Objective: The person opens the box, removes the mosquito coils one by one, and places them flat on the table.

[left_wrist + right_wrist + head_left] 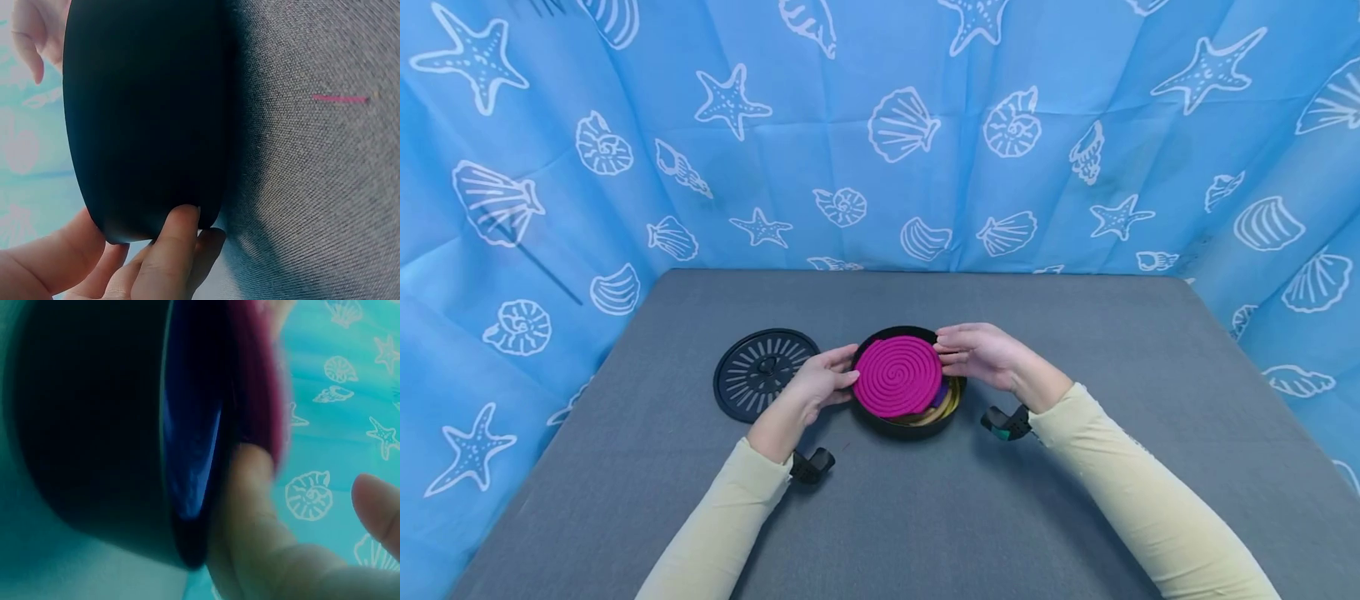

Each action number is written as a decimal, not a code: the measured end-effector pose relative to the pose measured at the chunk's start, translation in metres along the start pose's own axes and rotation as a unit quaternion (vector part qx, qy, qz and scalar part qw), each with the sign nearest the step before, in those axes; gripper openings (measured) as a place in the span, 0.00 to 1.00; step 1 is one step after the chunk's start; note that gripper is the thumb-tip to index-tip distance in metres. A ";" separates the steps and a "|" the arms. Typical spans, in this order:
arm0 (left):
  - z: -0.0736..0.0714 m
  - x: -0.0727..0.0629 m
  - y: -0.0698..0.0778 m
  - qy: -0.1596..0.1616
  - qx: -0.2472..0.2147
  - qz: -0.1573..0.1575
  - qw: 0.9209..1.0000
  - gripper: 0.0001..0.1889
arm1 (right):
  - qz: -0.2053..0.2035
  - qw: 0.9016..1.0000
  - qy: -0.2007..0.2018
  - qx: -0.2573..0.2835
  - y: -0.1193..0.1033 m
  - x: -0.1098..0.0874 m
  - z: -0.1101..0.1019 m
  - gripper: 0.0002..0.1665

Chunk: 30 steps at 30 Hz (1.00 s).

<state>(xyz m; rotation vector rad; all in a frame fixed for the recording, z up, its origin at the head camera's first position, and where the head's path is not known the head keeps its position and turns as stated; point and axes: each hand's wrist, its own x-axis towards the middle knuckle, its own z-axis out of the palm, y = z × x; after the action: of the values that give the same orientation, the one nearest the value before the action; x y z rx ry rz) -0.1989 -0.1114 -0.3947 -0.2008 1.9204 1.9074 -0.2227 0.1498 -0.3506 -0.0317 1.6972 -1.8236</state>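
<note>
A magenta spiral coil (897, 377) lies tilted at the top of a round black tin (904, 431). Beneath it, yellow, tan and purple coil edges (953, 398) show at the tin's lower right. My left hand (816, 385) holds the tin's left side, fingers against the outer wall (147, 125) and thumb near the rim. On the other side, my right hand (983, 357) has its fingers extended over the rim, fingertips at the coil's right edge. Its thumb stands apart from them in the right wrist view.
A round black slotted lid (735, 385) lies on the grey table (895, 517), left of the tin and partly behind my left hand. A small pink sliver (339, 98) lies on the cloth. Behind the table hangs a blue shell-print curtain (865, 150).
</note>
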 end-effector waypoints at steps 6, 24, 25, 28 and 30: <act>0.002 0.000 0.001 0.001 0.000 -0.001 1.000 0.28 | -0.009 1.000 0.008 0.015 0.007 0.007 0.007 0.28; -0.005 0.000 0.002 -0.068 0.020 0.013 0.997 0.34 | 0.004 0.997 -0.035 0.071 0.007 -0.004 0.005 0.38; -0.006 0.000 0.002 -0.071 0.019 0.014 0.997 0.34 | 0.001 0.997 -0.034 0.073 0.006 -0.005 0.003 0.38; -0.007 -0.001 0.000 -0.077 0.018 0.020 0.997 0.35 | -0.008 0.996 -0.028 0.083 0.003 -0.009 -0.004 0.38; -0.006 -0.002 -0.001 -0.076 0.018 0.023 0.997 0.35 | -0.017 0.995 -0.028 0.093 0.000 -0.013 -0.009 0.39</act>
<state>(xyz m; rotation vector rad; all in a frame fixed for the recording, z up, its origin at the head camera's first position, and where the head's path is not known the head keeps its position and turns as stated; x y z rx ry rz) -0.1983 -0.1181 -0.3949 -0.0009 1.8706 1.8590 -0.2164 0.1637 -0.3469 -0.0324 1.4910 -1.9812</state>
